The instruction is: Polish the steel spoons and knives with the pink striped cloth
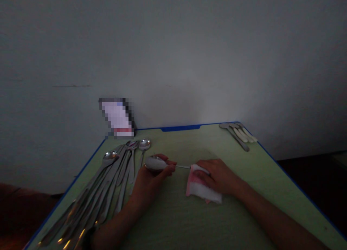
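Spoon (pixel 156 163) between left hand (pixel 155 170), right hand (pixel 214 174)

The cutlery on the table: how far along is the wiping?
In hand is one spoon, held in the left hand, with the right hand pressing a pink-and-white cloth at its handle. Perhaps done: the small group at the far right. Perhaps left: the much larger spread on the left. If so, it is early, but no visible mark confirms which is wiped.
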### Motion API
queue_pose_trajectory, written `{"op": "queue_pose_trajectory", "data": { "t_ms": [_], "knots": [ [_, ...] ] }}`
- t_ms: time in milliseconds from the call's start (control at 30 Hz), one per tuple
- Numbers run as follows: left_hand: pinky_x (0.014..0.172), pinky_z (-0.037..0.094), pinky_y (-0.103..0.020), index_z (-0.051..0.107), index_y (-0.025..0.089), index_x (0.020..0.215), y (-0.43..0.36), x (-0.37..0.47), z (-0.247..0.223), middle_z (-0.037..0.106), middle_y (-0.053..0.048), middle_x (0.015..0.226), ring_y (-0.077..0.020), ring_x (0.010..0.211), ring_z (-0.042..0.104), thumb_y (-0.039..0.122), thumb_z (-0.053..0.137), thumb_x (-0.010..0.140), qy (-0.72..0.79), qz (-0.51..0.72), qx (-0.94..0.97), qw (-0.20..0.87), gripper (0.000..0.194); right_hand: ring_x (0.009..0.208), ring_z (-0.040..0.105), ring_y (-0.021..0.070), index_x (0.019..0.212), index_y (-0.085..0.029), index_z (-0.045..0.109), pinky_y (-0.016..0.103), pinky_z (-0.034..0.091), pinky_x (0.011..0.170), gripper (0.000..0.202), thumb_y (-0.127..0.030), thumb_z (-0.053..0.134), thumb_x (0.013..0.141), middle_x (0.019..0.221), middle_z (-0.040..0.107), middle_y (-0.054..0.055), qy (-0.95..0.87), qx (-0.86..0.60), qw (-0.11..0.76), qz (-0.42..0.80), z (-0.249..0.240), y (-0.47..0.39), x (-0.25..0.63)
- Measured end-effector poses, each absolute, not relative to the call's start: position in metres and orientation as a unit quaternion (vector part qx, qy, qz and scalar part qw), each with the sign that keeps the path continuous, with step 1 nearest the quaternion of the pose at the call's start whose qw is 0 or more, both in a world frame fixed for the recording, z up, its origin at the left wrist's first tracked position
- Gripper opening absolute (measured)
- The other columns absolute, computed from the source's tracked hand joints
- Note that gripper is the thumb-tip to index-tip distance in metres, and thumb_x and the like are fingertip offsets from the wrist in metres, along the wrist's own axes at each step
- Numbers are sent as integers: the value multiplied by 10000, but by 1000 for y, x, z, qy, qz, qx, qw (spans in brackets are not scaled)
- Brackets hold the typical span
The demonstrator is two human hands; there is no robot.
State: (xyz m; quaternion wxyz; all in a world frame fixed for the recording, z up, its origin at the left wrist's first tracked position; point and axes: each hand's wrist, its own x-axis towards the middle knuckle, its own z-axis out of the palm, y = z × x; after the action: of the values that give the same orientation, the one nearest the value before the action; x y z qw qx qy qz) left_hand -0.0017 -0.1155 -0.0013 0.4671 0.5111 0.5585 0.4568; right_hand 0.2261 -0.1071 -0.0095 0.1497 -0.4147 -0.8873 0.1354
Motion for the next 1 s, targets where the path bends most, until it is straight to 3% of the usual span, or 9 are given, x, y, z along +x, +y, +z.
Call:
{"op": "queue_pose_trajectory", "data": {
  "t_ms": [267,533,800,1000],
  "knots": [
    [766,492,-312,559,203,859,-116,-3,3,717,-30,865,-204,825,660,339,680,691,556,402,557,469,247,716,548,139,862,-185,543,259,340,650,304,-403,337,915,789,613,25,-889,-416,142,131,-8,-108,226],
    [866,458,-346,679,232,828,-117,-8,0,694,-28,916,-230,903,618,391,643,715,556,344,618,437,198,724,565,139,890,-183,566,263,315,627,293,-378,348,915,801,639,31,-900,-395,133,124,-7,-110,221],
    [816,473,-340,706,192,776,-115,-10,-3,708,-68,873,-238,866,618,385,654,727,554,440,523,475,205,657,550,134,836,-174,567,270,290,588,319,-381,338,919,773,640,36,-890,-418,136,125,-5,-112,217],
    [750,492,-245,694,157,841,-114,-11,-13,703,-62,923,-138,768,622,340,681,732,493,526,403,564,213,645,528,127,815,-170,539,260,305,592,355,-411,302,926,740,604,33,-881,-421,151,152,-9,-112,219]
  ]
}}
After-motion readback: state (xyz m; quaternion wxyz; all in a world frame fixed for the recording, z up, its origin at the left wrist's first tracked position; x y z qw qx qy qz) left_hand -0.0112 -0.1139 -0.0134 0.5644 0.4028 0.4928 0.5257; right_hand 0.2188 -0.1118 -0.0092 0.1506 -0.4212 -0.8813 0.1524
